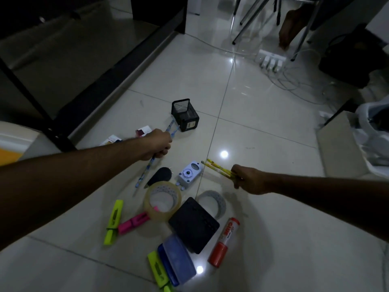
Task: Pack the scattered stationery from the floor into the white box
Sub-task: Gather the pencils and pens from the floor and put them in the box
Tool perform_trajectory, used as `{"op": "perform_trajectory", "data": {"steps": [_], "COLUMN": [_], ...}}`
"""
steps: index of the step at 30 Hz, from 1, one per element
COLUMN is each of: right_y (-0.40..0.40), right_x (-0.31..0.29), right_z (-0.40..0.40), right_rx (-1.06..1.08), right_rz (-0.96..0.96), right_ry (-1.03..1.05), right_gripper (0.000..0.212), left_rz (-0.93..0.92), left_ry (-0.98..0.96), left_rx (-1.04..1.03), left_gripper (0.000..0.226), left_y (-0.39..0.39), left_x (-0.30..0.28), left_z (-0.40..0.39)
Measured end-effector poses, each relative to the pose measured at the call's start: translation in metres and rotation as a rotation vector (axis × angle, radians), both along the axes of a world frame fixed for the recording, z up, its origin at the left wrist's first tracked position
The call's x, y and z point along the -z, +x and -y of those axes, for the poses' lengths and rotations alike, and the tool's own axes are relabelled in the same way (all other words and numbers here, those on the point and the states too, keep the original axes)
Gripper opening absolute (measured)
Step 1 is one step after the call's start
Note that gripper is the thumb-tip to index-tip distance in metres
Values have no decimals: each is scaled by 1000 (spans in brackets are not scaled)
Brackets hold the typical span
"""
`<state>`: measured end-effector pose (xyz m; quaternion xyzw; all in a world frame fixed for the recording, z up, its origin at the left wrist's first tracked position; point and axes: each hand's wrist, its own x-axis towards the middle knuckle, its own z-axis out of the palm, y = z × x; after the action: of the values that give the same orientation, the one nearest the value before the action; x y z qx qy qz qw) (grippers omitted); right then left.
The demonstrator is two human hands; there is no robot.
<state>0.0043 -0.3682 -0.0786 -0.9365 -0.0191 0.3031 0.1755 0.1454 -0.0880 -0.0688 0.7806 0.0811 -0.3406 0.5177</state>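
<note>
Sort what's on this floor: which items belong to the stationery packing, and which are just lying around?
Job items:
blue pencils in left hand
yellow pencils in right hand
clear tape roll
pink highlighter
glue stick
blue case

Lying about:
power strip
cables
chair legs

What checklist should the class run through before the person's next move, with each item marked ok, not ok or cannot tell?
1. Left hand has a firm hold on the blue patterned pencils: ok, fingers curl round them.
2. Right hand holds the yellow pencils: ok.
3. White box within reach: cannot tell, a pale box edge shows at right, its opening hidden.
4. Both hands free for more items: not ok.
5. Floor stationery all packed: not ok; packing tape roll, glue stick, pink highlighter and blue case lie there.
6. Mesh pen holder upright: not ok, tipped over.
</note>
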Motion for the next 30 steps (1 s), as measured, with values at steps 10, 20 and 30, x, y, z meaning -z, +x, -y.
{"op": "perform_trajectory", "data": {"steps": [10,20,30], "right_y": [61,97,95], "right_x": [-79,-121,-110], "right_z": [-125,-346,-530], "right_rx": [122,-215,-333], "right_rz": [19,-69,-239], "right_ry": [550,729,498], "right_gripper": [20,22,28], "left_rz": [99,235,48], "left_ry": [-155,-35,164], "left_rx": [-151,-449,-727], "left_gripper": [14,15,22], "left_y": [-29,-103,-180], "left_x": [-63,-117,-115], "left_z": [-80,-277,-440]}}
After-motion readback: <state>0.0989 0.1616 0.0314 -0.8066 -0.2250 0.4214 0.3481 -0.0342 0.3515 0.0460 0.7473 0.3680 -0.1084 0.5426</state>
